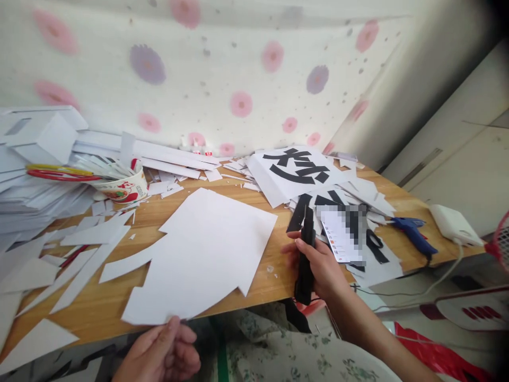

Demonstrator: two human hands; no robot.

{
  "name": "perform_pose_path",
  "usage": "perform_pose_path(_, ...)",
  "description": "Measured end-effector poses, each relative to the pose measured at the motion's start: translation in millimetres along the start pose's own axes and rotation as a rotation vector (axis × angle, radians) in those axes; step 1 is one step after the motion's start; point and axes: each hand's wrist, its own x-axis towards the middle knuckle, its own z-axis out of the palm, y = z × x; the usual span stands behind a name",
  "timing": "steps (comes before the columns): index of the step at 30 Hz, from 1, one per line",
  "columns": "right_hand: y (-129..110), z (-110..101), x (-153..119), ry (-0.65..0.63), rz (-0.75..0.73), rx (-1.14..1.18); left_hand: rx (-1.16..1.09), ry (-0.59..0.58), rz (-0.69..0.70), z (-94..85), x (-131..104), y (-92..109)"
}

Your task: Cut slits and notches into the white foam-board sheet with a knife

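My left hand [163,353] pinches the near edge of the large white cut paper sheet [202,254] lying on the wooden table [262,281]; my right hand [318,265] grips a black tool [305,260], possibly a cutter. One-point hold: the sheet could slide or tear.

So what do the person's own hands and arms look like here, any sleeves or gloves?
Both hands are bare: no gloves, rings, watch or bands show. The left hand is cut off at the wrist by the picture's lower edge, so no sleeve can be told. The right hand leads into a bare forearm with no sleeve in view.
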Motion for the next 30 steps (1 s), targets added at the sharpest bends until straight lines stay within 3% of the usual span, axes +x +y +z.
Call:
perform_pose_path(3, 1, -2, -9, -0.102, -0.079, -0.102, 0.106, -0.121, 0.019, 6.7, -7, 9)
perform_pose_path(5, 0, -5, -11, -0.143, -0.178, -0.166, 0.225, -0.168, 0.139, 8.4, -12, 11)
perform_pose_path(7, -3, -7, -10, -0.217, -0.242, -0.218, 0.46, -0.148, 0.402, 9.6, -15, 12)
perform_pose_path(9, -6, -5, -9, -0.319, -0.279, -0.256, 0.74, -0.106, 0.749, 12.1, -15, 14)
perform_pose_path(12, -9, 6, -8, -0.43, -0.317, -0.289, 1.038, -0.063, 1.209, 20.8, -6, 22)
perform_pose_path(15, -9, 22, -9, -0.396, -0.282, -0.173, 1.221, -0.023, 1.447, 32.0, 10, 30)
perform_pose_path(19, -8, 28, -7, -0.355, -0.122, 0.031, 1.399, -0.035, 1.492, 37.0, 26, 28)
perform_pose_path(22, -6, 22, -1, -0.35, -0.061, 0.017, 1.474, -0.093, 1.47, 33.2, 29, 22)
perform_pose_path(25, 1, 18, 3, -0.29, -0.112, -0.049, 1.522, -0.108, 1.447, 31.0, 29, 18)
perform_pose_path(30, 12, 30, 0, -0.314, -0.308, -0.063, 1.638, 0.029, 1.542, 35.3, 31, 18)
